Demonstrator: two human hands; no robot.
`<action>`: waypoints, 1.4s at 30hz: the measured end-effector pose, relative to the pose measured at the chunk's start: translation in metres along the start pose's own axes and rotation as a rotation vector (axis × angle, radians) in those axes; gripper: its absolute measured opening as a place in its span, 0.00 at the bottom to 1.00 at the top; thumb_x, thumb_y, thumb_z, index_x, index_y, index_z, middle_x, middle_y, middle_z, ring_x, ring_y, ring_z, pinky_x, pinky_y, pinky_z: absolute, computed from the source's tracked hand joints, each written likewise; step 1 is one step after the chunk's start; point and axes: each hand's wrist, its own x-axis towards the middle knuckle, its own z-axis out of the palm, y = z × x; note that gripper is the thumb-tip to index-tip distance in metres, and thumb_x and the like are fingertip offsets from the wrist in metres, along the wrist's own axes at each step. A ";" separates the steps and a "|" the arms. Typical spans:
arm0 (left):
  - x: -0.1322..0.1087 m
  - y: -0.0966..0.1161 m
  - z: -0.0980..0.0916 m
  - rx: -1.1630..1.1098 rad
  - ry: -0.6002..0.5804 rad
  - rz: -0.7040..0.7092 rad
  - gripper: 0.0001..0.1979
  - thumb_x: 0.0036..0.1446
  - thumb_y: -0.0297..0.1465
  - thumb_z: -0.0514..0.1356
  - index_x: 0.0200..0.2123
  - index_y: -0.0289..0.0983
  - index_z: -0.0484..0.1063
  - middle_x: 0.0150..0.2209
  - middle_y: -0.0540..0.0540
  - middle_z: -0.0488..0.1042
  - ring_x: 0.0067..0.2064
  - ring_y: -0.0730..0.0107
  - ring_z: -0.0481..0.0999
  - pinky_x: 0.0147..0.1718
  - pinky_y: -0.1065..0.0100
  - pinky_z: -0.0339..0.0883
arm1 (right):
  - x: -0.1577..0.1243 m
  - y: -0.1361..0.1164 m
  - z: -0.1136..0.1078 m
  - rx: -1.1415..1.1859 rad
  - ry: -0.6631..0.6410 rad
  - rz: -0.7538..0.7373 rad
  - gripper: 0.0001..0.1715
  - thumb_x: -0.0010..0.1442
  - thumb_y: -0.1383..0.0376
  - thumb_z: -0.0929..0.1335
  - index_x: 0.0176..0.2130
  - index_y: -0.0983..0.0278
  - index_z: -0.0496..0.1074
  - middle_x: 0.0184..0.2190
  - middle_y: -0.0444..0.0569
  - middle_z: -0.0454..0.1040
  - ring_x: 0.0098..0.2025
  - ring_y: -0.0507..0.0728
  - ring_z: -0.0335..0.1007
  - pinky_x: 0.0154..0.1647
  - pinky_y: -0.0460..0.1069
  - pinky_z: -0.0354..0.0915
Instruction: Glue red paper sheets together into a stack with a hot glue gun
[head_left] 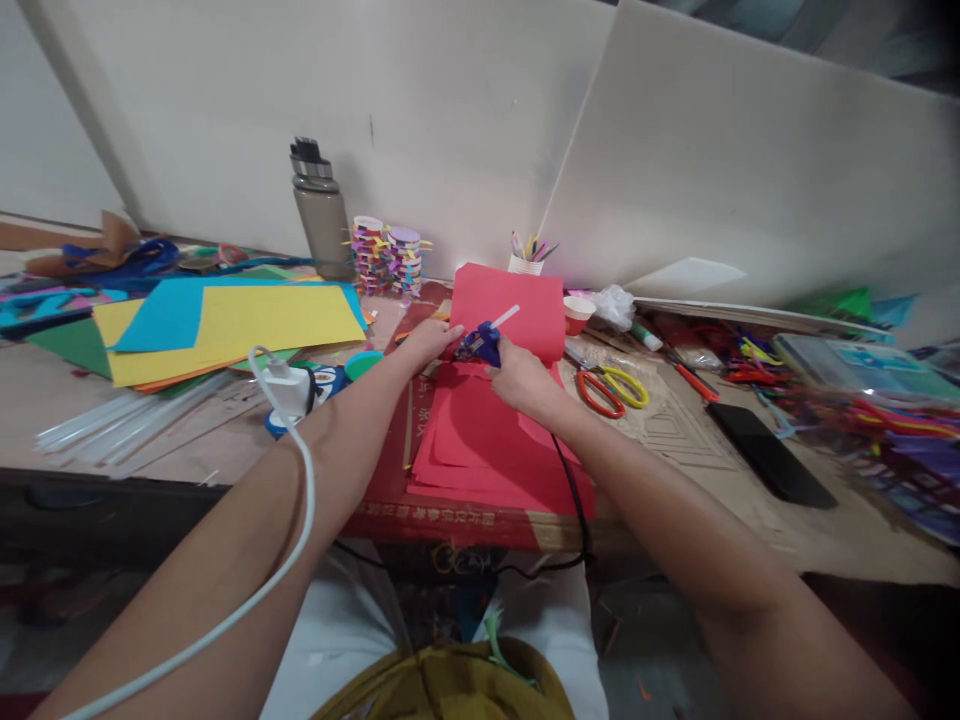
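Observation:
My right hand (523, 378) is closed around a blue hot glue gun (480, 345), with a pale glue stick (505, 317) poking out of its back and a black cord running down from it. The glue gun is over a red paper sheet (510, 295) whose far part bends upward. At the sheet's left edge, my left hand (433, 342) pinches the paper; some of its fingertips are hidden. Beneath lie more red sheets (491, 440), stacked near the table's front edge.
Left are yellow paper (277, 310), clear glue sticks (120, 425), a white charger (289, 390) and a bottle (322, 220). Decorated cups (369, 255) and a pencil cup (526, 264) stand behind. Right are scissors (600, 392), a black phone (769, 455) and craft supplies. A white cable crosses my left arm.

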 end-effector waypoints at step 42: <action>-0.006 0.004 -0.004 0.052 -0.022 -0.054 0.21 0.55 0.44 0.51 0.23 0.35 0.71 0.27 0.45 0.74 0.31 0.66 0.71 0.29 0.70 0.59 | -0.014 0.052 -0.022 -0.168 0.006 0.063 0.17 0.60 0.67 0.62 0.49 0.70 0.64 0.43 0.62 0.74 0.44 0.63 0.72 0.39 0.50 0.62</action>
